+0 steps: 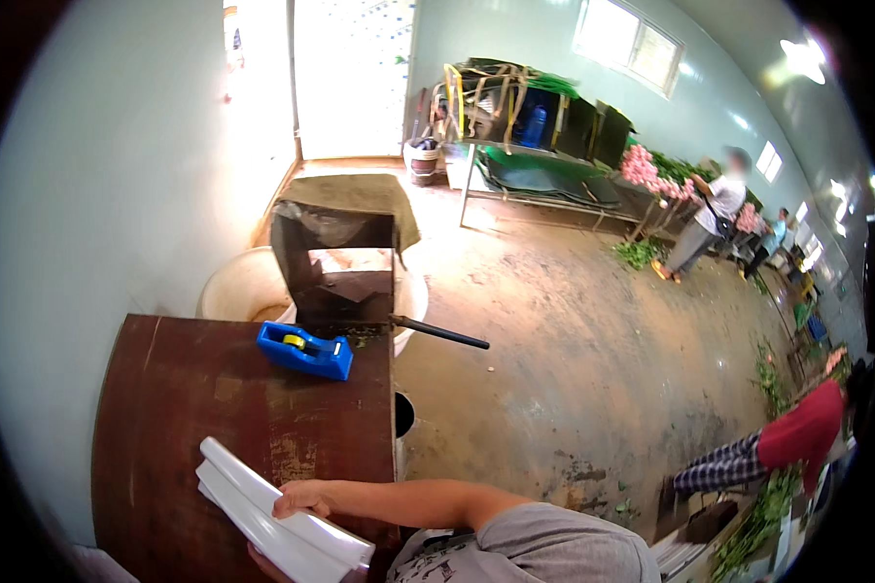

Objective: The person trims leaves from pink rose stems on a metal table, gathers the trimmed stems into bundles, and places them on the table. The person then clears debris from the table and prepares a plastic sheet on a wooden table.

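A folded or loosely rolled bundle of glossy white plastic film (284,510) lies at a slant over the near part of the brown wooden table (168,401). My right hand (302,498) grips it from above, fingers curled over the upper side. On the lower side, part of my left hand (264,565) shows, holding the film from beneath; most of that hand is hidden. Farther up the tabletop, apart from both hands, stands a blue tape dispenser (302,353) with a yellow-cored tape roll.
A dark open-sided box (288,270) sits past the table's far edge, by white tubs (237,284). A black rod (445,334) juts over the floor. Along the wall runs a loaded rack (539,138). Several people work among flowers; one (802,437) wears red.
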Demonstrator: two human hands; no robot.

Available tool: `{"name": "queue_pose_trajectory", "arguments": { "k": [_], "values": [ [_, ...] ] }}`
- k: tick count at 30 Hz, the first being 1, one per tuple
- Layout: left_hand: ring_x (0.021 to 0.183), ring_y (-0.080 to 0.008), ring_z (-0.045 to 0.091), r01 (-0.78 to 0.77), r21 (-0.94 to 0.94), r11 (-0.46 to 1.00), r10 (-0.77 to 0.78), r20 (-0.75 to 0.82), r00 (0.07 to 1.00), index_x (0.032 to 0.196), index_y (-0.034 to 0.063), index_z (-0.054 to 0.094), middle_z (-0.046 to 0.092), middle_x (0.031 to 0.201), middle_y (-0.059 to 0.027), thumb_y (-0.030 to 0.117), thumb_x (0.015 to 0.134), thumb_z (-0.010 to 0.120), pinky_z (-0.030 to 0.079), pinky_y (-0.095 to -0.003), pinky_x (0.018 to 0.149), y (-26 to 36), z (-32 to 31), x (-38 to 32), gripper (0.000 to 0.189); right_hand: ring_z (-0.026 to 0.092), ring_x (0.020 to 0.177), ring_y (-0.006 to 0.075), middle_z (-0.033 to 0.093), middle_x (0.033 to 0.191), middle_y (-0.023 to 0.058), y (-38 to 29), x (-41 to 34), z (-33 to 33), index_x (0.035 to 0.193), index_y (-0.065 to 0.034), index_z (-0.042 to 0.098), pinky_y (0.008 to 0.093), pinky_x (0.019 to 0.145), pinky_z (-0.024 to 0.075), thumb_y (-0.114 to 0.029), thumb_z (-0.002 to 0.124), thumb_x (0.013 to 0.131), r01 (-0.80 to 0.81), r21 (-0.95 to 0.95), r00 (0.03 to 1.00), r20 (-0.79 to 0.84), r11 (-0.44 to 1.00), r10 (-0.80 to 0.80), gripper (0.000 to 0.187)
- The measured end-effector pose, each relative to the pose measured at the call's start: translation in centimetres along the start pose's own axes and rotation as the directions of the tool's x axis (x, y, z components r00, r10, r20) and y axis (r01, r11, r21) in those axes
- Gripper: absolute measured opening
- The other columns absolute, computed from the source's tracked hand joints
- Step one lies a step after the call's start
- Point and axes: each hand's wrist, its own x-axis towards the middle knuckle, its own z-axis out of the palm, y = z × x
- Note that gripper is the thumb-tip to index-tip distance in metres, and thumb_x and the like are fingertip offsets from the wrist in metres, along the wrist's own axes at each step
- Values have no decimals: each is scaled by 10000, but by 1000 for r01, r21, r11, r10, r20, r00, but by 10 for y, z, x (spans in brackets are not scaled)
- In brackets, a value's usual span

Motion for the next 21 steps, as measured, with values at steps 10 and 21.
{"name": "queue_pose_trajectory", "arguments": {
  "k": [10,21],
  "values": [
    [994,-308,552,320,-266,909,-217,353,910,1156,-2,525,572,1106,-176,210,877,506,450,-433,872,48,9,-7,351,579,772,190,607,785,91,5,-25,-17,963,6,627,353,665,489,-47,658,594,-1,-427,998,63,904,31,375],
    [881,-399,581,-104,37,994,97,170,981,1053,-68,573,597,966,-260,229,850,579,480,-468,787,-49,-52,-2,360,582,912,266,619,956,121,-18,4,-43,1024,-49,605,414,781,465,-306,591,801,265,-964,960,261,31,-103,340]
  ]
}}
